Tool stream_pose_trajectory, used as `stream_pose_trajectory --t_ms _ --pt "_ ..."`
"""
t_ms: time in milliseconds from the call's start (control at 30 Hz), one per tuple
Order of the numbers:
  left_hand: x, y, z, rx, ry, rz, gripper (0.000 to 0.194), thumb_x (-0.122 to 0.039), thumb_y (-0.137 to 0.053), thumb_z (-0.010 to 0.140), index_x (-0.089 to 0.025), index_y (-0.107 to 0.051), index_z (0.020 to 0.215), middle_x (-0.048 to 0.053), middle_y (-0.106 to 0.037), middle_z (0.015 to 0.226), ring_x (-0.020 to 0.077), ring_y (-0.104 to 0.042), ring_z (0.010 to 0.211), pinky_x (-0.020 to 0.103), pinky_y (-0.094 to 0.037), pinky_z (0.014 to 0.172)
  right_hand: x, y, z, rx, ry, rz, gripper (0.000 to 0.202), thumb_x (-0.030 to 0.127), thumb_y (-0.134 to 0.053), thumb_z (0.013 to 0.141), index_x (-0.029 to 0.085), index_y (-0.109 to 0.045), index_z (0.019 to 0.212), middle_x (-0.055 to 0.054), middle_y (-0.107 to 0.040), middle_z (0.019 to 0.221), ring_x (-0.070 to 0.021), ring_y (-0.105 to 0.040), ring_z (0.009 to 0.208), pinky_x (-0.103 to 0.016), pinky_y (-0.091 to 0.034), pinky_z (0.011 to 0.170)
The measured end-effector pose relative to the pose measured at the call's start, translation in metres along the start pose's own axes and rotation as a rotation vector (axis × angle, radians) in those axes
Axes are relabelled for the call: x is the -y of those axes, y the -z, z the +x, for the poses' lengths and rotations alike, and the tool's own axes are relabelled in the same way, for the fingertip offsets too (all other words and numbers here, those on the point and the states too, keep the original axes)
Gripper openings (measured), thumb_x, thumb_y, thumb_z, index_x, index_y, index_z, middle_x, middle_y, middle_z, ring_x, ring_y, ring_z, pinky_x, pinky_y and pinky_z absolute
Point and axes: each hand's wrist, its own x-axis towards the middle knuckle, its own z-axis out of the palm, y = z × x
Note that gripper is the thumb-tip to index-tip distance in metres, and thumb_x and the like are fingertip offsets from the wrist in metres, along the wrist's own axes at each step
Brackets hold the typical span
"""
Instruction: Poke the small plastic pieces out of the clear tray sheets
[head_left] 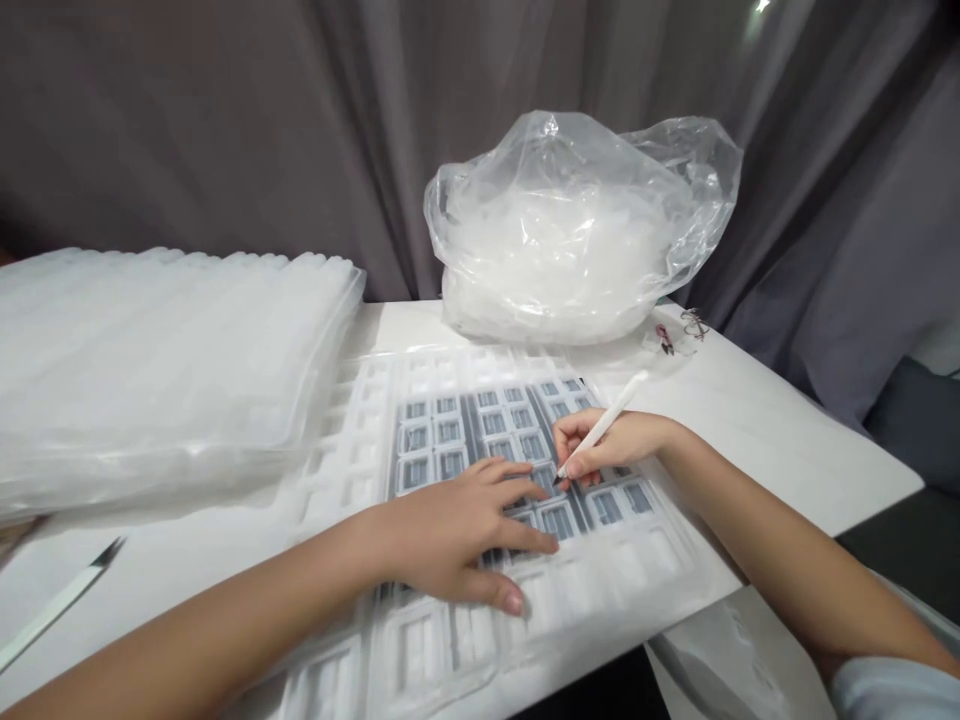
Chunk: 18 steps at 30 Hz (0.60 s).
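Note:
My left hand [469, 530] lies with spread fingers on a clear plastic tray [420, 655] of many small rectangular compartments. A dark patch beneath its middle makes the compartments there look blue-grey. In my right hand [607, 440], closed in a writing grip, is a slim white pen-like tool [611, 412]. Its dark tip points down at a compartment just beyond my left fingertips; whether it touches cannot be made out. Nothing small enough to be at the tip can be told apart.
A thick stack of white translucent trays [150, 350] stands at the left. Behind the work sits a clear plastic bag [570, 240] full of whitish pieces. Another white tool with a dark point [64, 605] lies at lower left. Small dark and pink items [665, 340] rest near the table's [810, 455] back edge.

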Motion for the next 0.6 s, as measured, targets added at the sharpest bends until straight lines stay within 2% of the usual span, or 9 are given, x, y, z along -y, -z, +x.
stream_pose_trajectory --t_ms 100,200,267,367,467,533,600 --pt "0.002 0.002 0.003 -0.02 -0.014 -0.009 0.046 -0.056 -0.059 0.082 -0.027 -0.062 0.118 0.013 -0.054 0.125 0.0373 -0.04 0.123 0.049 -0.039 0.096 0.002 0.006 0.006 0.038 -0.044 0.04 0.03 0.034 -0.078 0.064 0.015 -0.057 0.074 0.002 -0.067 0.066 -0.0093 -0.061 0.057 -0.022 -0.05 0.056" --pt "0.004 0.005 0.002 0.02 -0.008 -0.019 0.047 -0.054 -0.054 0.086 -0.025 -0.057 0.123 0.012 -0.052 0.13 0.036 -0.036 0.128 0.048 -0.036 0.101 -0.002 0.005 0.01 -0.049 -0.026 0.088 0.03 0.033 -0.08 0.06 0.015 -0.058 0.072 0.003 -0.065 0.061 -0.0099 -0.062 0.055 -0.022 -0.05 0.054" --pt "0.007 0.006 -0.002 0.044 0.01 -0.009 0.054 -0.053 -0.051 0.089 -0.022 -0.049 0.132 0.013 -0.045 0.138 0.034 -0.035 0.13 0.047 -0.034 0.103 -0.004 0.005 0.012 -0.12 0.004 0.102 0.028 0.033 -0.079 0.062 0.015 -0.059 0.073 0.001 -0.066 0.063 -0.0105 -0.062 0.056 -0.022 -0.05 0.054" --pt "0.014 0.006 -0.011 0.035 0.07 0.058 0.065 -0.057 -0.048 0.089 -0.02 -0.037 0.141 0.017 -0.033 0.147 0.0356 -0.034 0.131 0.051 -0.031 0.104 0.0 0.009 0.018 -0.216 0.079 0.019 0.023 0.032 -0.075 0.067 0.015 -0.062 0.073 -0.005 -0.071 0.082 -0.0145 -0.067 0.073 -0.025 -0.053 0.063" --pt "0.019 0.004 -0.019 0.029 0.113 0.106 0.069 -0.061 -0.047 0.088 -0.024 -0.032 0.144 0.015 -0.031 0.148 0.037 -0.034 0.13 0.055 -0.027 0.105 0.009 0.015 0.03 -0.18 0.085 -0.151 0.018 0.029 -0.073 0.068 0.015 -0.062 0.068 -0.006 -0.071 0.085 -0.0192 -0.067 0.089 -0.027 -0.053 0.07" --pt "0.02 0.003 -0.021 0.021 0.124 0.107 0.068 -0.06 -0.047 0.088 -0.026 -0.031 0.144 0.014 -0.033 0.148 0.0356 -0.038 0.126 0.053 -0.029 0.103 0.012 0.016 0.038 -0.114 0.042 -0.201 0.016 0.026 -0.071 0.069 0.016 -0.059 0.065 -0.004 -0.07 0.075 -0.018 -0.067 0.079 -0.026 -0.052 0.064" --pt "0.019 0.003 -0.022 0.013 0.128 0.095 0.066 -0.06 -0.049 0.087 -0.028 -0.034 0.143 0.012 -0.035 0.147 0.0348 -0.042 0.12 0.05 -0.035 0.099 0.009 0.014 0.044 -0.136 0.024 -0.163 0.017 0.027 -0.07 0.07 0.016 -0.057 0.064 -0.003 -0.069 0.073 -0.0136 -0.065 0.063 -0.023 -0.05 0.054"
